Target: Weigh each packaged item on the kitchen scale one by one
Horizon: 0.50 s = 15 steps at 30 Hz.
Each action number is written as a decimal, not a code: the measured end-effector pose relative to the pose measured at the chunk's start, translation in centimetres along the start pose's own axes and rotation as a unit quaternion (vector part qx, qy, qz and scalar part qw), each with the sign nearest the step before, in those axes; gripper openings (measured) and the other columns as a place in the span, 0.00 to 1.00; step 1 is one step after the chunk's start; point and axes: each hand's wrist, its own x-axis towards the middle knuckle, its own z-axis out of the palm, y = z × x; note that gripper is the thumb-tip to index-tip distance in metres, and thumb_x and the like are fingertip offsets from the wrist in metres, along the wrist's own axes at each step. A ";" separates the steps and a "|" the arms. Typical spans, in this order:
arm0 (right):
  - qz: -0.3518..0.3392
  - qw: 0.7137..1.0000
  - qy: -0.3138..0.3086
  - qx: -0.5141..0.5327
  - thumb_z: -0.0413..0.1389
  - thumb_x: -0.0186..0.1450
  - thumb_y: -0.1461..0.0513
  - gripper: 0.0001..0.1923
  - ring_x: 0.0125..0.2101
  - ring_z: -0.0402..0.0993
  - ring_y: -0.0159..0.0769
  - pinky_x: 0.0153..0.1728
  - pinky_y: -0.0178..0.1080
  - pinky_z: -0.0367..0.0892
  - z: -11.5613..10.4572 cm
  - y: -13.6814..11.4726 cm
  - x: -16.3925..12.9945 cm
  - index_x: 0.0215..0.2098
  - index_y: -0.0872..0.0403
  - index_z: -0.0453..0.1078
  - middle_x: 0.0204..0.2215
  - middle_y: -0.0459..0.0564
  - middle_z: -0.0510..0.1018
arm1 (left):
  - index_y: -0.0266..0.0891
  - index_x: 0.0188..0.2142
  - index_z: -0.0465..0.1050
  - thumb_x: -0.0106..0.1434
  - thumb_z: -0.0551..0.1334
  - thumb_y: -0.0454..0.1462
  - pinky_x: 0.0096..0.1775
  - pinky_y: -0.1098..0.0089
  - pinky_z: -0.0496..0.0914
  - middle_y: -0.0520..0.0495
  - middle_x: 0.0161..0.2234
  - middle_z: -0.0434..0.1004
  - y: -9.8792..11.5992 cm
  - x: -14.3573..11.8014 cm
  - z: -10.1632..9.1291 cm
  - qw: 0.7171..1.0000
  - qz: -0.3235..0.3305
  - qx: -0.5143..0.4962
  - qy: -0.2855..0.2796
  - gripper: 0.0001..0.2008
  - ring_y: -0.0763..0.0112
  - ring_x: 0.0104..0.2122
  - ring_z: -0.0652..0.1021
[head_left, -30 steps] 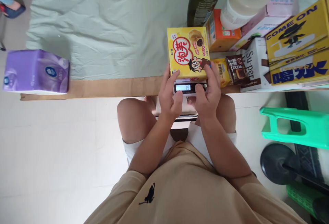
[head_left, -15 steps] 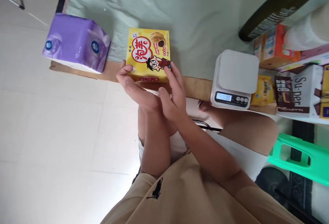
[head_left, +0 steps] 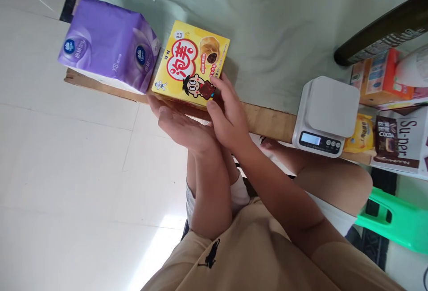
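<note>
A yellow snack box (head_left: pixel 175 66) with red lettering, a cream puff picture and a cartoon face sits at the table's front edge, turned at an angle. My right hand (head_left: pixel 231 115) grips its near right corner, fingers along the right side and thumb at the front. Palm upward, my left hand (head_left: pixel 183 127) lies just below the box's front edge with its fingers stretched out; some fingertips are hidden by the box. Whether the left hand touches the box I cannot tell. Close to the box's left side stands a purple tissue pack (head_left: pixel 103 43).
On the right, a white kitchen scale (head_left: pixel 331 104) with a lit display stands at the edge. Beyond it are a yellow packet (head_left: pixel 361 133), a Su-per box (head_left: pixel 409 135), an orange box (head_left: pixel 384 77) and a dark bottle (head_left: pixel 384 28). Below is a green stool (head_left: pixel 397 224).
The yellow box has shifted left toward the tissue pack and turned clockwise. My left fingers have come off its left corner and straightened. The view has shifted a little too.
</note>
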 end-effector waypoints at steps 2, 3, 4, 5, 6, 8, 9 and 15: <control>0.007 1.000 -0.010 -0.002 0.47 0.77 0.51 0.23 0.75 0.62 0.37 0.77 0.52 0.64 0.1 0.2 0.7 0.68 0.44 0.61 0.72 0.51 0.67 | 0.59 0.70 0.58 0.73 0.43 0.64 0.73 0.53 0.69 0.53 0.71 0.66 0.1 -0.1 -0.1 1.000 -0.007 0.011 -0.016 0.33 0.57 0.77 0.62; 0.007 1.000 -0.017 -0.004 0.47 0.76 0.52 0.23 0.74 0.62 0.37 0.77 0.52 0.64 0.2 0.2 0.9 0.68 0.44 0.62 0.72 0.51 0.67 | 0.60 0.71 0.57 0.73 0.42 0.65 0.73 0.54 0.69 0.53 0.72 0.65 0.1 -0.1 -0.1 0.999 -0.013 0.020 -0.022 0.34 0.57 0.77 0.62; 0.006 1.000 -0.024 -0.007 0.48 0.76 0.53 0.23 0.75 0.62 0.36 0.78 0.51 0.64 0.2 0.2 1.1 0.68 0.44 0.62 0.72 0.50 0.67 | 0.60 0.71 0.57 0.73 0.41 0.65 0.73 0.54 0.70 0.54 0.72 0.65 0.1 -0.1 -0.1 0.999 -0.019 0.031 -0.024 0.35 0.58 0.77 0.63; 0.007 0.999 -0.030 -0.010 0.48 0.76 0.54 0.23 0.75 0.61 0.36 0.78 0.50 0.63 0.3 0.2 1.2 0.68 0.44 0.62 0.72 0.50 0.67 | 0.60 0.71 0.57 0.73 0.39 0.66 0.74 0.55 0.70 0.54 0.73 0.64 0.0 -0.1 0.0 0.999 -0.023 0.040 -0.025 0.36 0.60 0.77 0.63; 0.010 0.999 -0.037 -0.010 0.48 0.75 0.54 0.24 0.75 0.61 0.37 0.78 0.50 0.63 0.3 0.1 1.3 0.68 0.45 0.62 0.72 0.49 0.67 | 0.60 0.71 0.58 0.73 0.37 0.66 0.74 0.56 0.70 0.55 0.73 0.63 0.0 0.0 0.1 0.998 -0.024 0.047 -0.026 0.36 0.61 0.77 0.63; 0.023 0.998 -0.057 0.001 0.49 0.74 0.53 0.25 0.76 0.59 0.39 0.79 0.51 0.61 0.4 -0.3 1.6 0.68 0.46 0.63 0.73 0.50 0.65 | 0.61 0.70 0.59 0.73 0.36 0.66 0.73 0.59 0.70 0.56 0.74 0.63 0.2 0.1 0.4 0.999 -0.016 0.044 -0.026 0.36 0.64 0.77 0.63; 0.031 0.997 -0.070 0.013 0.50 0.73 0.53 0.26 0.76 0.59 0.40 0.79 0.52 0.60 0.3 -0.6 1.7 0.68 0.47 0.63 0.74 0.51 0.64 | 0.61 0.69 0.60 0.74 0.37 0.65 0.73 0.59 0.71 0.57 0.74 0.63 0.3 0.2 0.6 0.999 -0.011 0.029 -0.024 0.34 0.64 0.77 0.63; 0.050 0.990 -0.080 0.101 0.49 0.74 0.54 0.27 0.79 0.53 0.37 0.80 0.51 0.57 -3.7 -2.9 0.0 0.69 0.49 0.61 0.75 0.50 0.64 | 0.57 0.66 0.63 0.78 0.37 0.61 0.75 0.51 0.67 0.60 0.74 0.62 3.0 -2.3 0.8 0.998 0.003 0.007 -0.065 0.30 0.59 0.80 0.54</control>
